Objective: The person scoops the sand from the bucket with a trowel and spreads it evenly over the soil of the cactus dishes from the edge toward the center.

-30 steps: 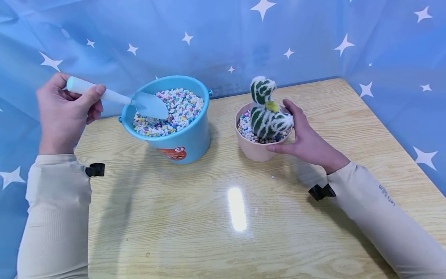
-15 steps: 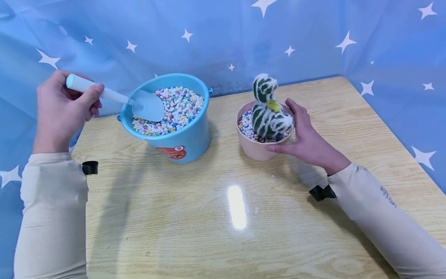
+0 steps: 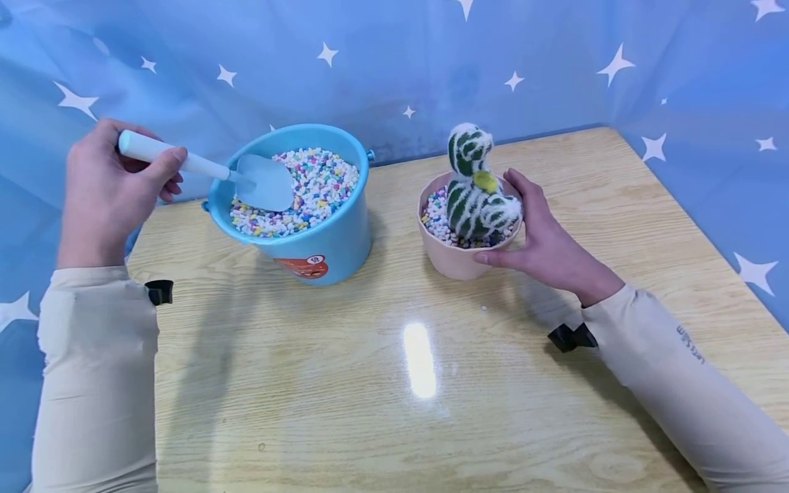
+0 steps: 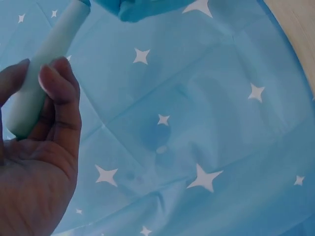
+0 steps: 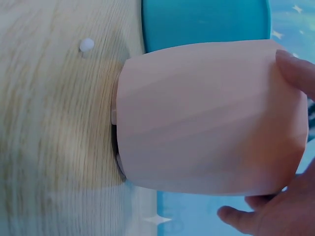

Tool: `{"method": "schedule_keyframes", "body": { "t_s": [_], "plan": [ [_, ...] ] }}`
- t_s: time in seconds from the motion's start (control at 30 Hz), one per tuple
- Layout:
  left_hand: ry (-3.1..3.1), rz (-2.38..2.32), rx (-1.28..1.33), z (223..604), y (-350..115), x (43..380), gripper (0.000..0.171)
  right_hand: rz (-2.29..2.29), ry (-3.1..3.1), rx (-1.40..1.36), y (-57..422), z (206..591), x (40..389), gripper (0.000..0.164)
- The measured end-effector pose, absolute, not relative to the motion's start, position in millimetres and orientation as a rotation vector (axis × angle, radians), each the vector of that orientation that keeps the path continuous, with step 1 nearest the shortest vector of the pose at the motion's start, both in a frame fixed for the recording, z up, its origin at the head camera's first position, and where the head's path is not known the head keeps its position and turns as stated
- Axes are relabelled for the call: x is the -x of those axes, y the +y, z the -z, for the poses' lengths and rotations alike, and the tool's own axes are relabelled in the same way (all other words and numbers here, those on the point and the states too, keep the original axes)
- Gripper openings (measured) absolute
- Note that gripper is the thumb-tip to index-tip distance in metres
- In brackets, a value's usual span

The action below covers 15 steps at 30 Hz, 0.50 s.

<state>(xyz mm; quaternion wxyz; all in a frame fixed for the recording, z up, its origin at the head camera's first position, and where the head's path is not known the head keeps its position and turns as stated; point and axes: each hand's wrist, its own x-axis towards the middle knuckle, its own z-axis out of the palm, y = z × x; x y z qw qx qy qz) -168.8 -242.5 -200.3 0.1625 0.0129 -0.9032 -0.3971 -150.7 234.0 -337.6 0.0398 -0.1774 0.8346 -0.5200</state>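
Observation:
My left hand [image 3: 114,185] grips the pale handle of a light blue trowel [image 3: 268,183]. The trowel's blade lies inside a blue bucket [image 3: 335,239], over many small coloured pebbles [image 3: 320,181]. In the left wrist view the fingers curl round the trowel handle [image 4: 49,59]. To the right, a pink flowerpot [image 3: 453,262] stands on the table with a white-striped green cactus [image 3: 471,205] and similar pebbles in it. My right hand [image 3: 548,246] holds the flowerpot's right side by the rim, thumb in front and fingers behind. The right wrist view shows the flowerpot's wall [image 5: 206,123] up close.
Both containers stand on a wooden table [image 3: 308,404], the bucket left of the flowerpot. A blue cloth [image 3: 382,41] with white stars hangs behind and at the sides. One loose white pebble [image 5: 86,45] lies on the table near the flowerpot.
The trowel blade has shifted slightly left and up within the bucket since a second ago. My right hand stays on the flowerpot. The whole head view has tilted a little.

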Motion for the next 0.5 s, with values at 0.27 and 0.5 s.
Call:
{"method": "schedule_keyframes", "body": {
  "t_s": [0.27,0.5],
  "plan": [
    [-2.525,1.263,-0.042,212.1,-235.3,170.2,0.024,1.612,2.526,0.535,234.4,337.3,150.7,0.118],
    [-2.325,1.616,-0.068,221.8,-241.6,172.3,0.03,1.657,2.485,0.536,235.0,337.9,151.4,0.116]
  ]
}}
